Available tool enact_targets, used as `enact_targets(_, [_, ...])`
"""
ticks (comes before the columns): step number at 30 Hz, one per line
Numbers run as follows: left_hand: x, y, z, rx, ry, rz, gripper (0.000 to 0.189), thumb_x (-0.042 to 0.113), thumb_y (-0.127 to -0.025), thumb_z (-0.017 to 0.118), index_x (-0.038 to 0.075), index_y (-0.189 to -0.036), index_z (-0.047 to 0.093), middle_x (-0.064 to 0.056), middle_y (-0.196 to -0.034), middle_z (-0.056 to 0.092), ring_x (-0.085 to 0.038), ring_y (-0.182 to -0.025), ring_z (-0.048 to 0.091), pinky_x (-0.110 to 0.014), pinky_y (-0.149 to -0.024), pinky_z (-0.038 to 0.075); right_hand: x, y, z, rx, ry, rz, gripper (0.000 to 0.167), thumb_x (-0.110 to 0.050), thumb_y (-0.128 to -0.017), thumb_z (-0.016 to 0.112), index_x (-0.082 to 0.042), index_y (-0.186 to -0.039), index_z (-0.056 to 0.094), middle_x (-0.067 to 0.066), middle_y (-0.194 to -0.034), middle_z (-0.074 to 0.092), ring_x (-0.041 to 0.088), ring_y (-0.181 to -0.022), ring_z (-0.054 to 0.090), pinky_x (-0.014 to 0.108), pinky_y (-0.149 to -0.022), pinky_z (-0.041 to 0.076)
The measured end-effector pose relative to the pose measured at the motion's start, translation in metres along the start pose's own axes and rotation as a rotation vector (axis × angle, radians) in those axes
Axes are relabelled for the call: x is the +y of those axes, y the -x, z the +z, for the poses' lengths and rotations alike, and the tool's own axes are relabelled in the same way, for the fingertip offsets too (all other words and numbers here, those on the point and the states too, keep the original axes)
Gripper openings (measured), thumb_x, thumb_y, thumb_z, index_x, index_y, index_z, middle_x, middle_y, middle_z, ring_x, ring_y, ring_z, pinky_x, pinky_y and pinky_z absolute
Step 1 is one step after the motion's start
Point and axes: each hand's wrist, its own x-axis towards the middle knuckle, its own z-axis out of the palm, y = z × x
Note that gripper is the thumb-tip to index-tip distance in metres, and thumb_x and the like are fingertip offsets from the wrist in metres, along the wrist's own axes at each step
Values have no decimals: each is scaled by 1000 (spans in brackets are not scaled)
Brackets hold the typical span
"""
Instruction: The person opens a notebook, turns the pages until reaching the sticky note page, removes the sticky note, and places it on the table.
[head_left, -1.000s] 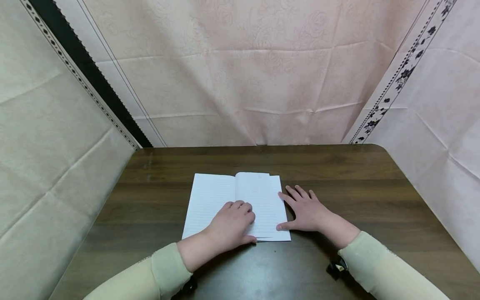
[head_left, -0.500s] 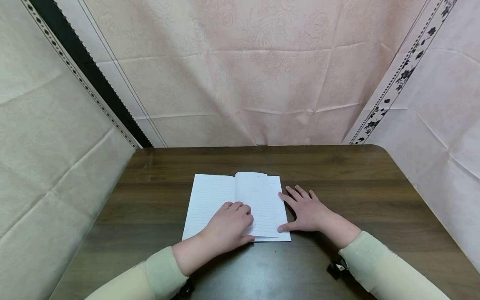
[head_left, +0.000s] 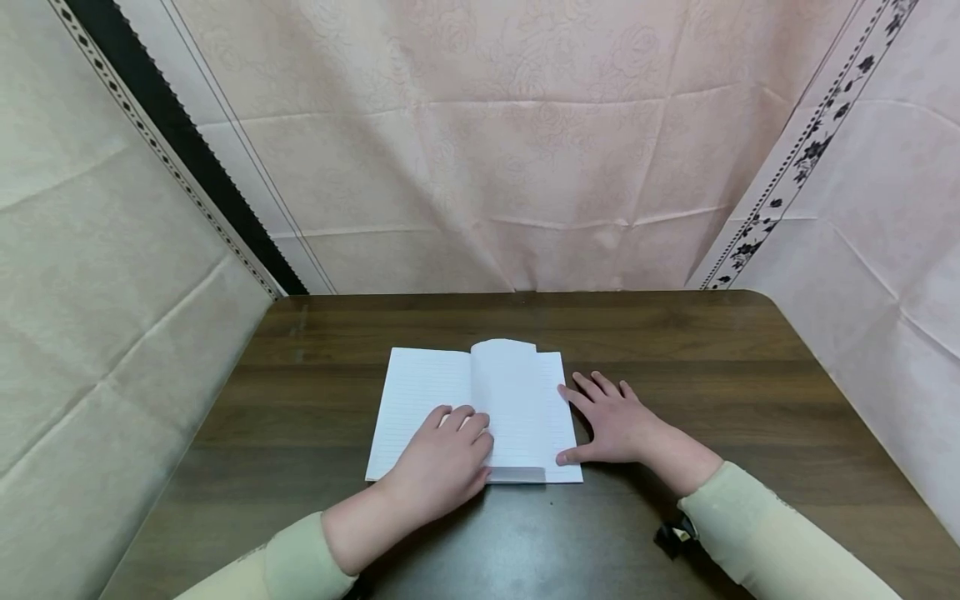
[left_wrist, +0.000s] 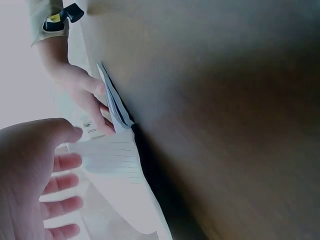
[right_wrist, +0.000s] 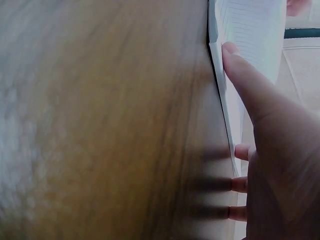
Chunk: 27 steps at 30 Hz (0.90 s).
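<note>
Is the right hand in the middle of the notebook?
No, the right hand is at the right edge of the notebook, mostly over the table.

Left fingers [left_wrist: 61, 182] curve loosely; right fingers [head_left: 575, 398] spread.

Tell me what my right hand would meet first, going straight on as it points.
Likely the open white lined paper notebook; your bare right hand points obliquely toward it and seems to touch its right edge.

The head view looks forward and down from above, well back from the ruled notebook [head_left: 423, 383] — the wrist views (both turned sideways) look along the wooden surface [head_left: 300, 433] from low and close; all three share the notebook.
</note>
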Motion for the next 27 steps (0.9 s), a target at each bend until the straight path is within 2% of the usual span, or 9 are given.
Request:
enact_targets(5, [1, 9, -4, 17, 5, -82, 31, 33, -83, 66, 11, -103, 60, -4, -119, 58, -28, -116, 53, -48, -97, 42, 0, -1, 0, -3, -2, -3, 116, -90, -68, 54, -20, -157, 29, 16, -161, 23, 44, -146, 19, 72, -108, 18])
enact_targets(9, [2, 15, -6, 38, 30, -170, 29, 27, -79, 64, 9, -101, 57, -7, -118, 58, -31, -116, 53, -54, -97, 41, 0, -2, 1, 1, 4, -3, 116, -90, -68, 54, -20, -157, 29, 16, -161, 24, 44, -146, 20, 72, -108, 18])
enact_targets(14, [5, 20, -8, 6, 59, -316, 27, 25, -76, 64, 9, -95, 57, -9, -117, 57, -34, -116, 52, -60, -100, 37, -1, -1, 2, -2, 14, 2, 117, -92, -67, 51, -21, -158, 28, 15, -161, 23, 44, -146, 20, 71, -108, 18])
enact_targets(17, [6, 23, -11, -28, 45, -386, 28, 27, -75, 65, 9, -95, 59, -10, -117, 58, -36, -118, 52, -61, -100, 35, 1, -1, 3, 3, 11, 2, 117, -92, -68, 52, -22, -158, 27, 15, -162, 23, 44, -146, 19, 71, -109, 17])
enact_targets(21, [3, 25, -18, -25, 46, -451, 27, 28, -75, 67, 9, -92, 60, -9, -114, 59, -36, -116, 52, -63, -100, 35, 2, -1, 4, 14, -7, -6, 117, -91, -68, 52, -21, -158, 28, 16, -161, 23, 45, -146, 19, 72, -108, 16])
enact_targets(27, [-10, 35, -28, 57, 47, -487, 15, 22, -77, 63, 9, -84, 62, -10, -110, 61, -35, -111, 53, -64, -101, 34, 4, -2, 6, 13, -15, 0, 118, -93, -66, 51, -24, -158, 26, 14, -162, 21, 43, -147, 18, 71, -109, 16])
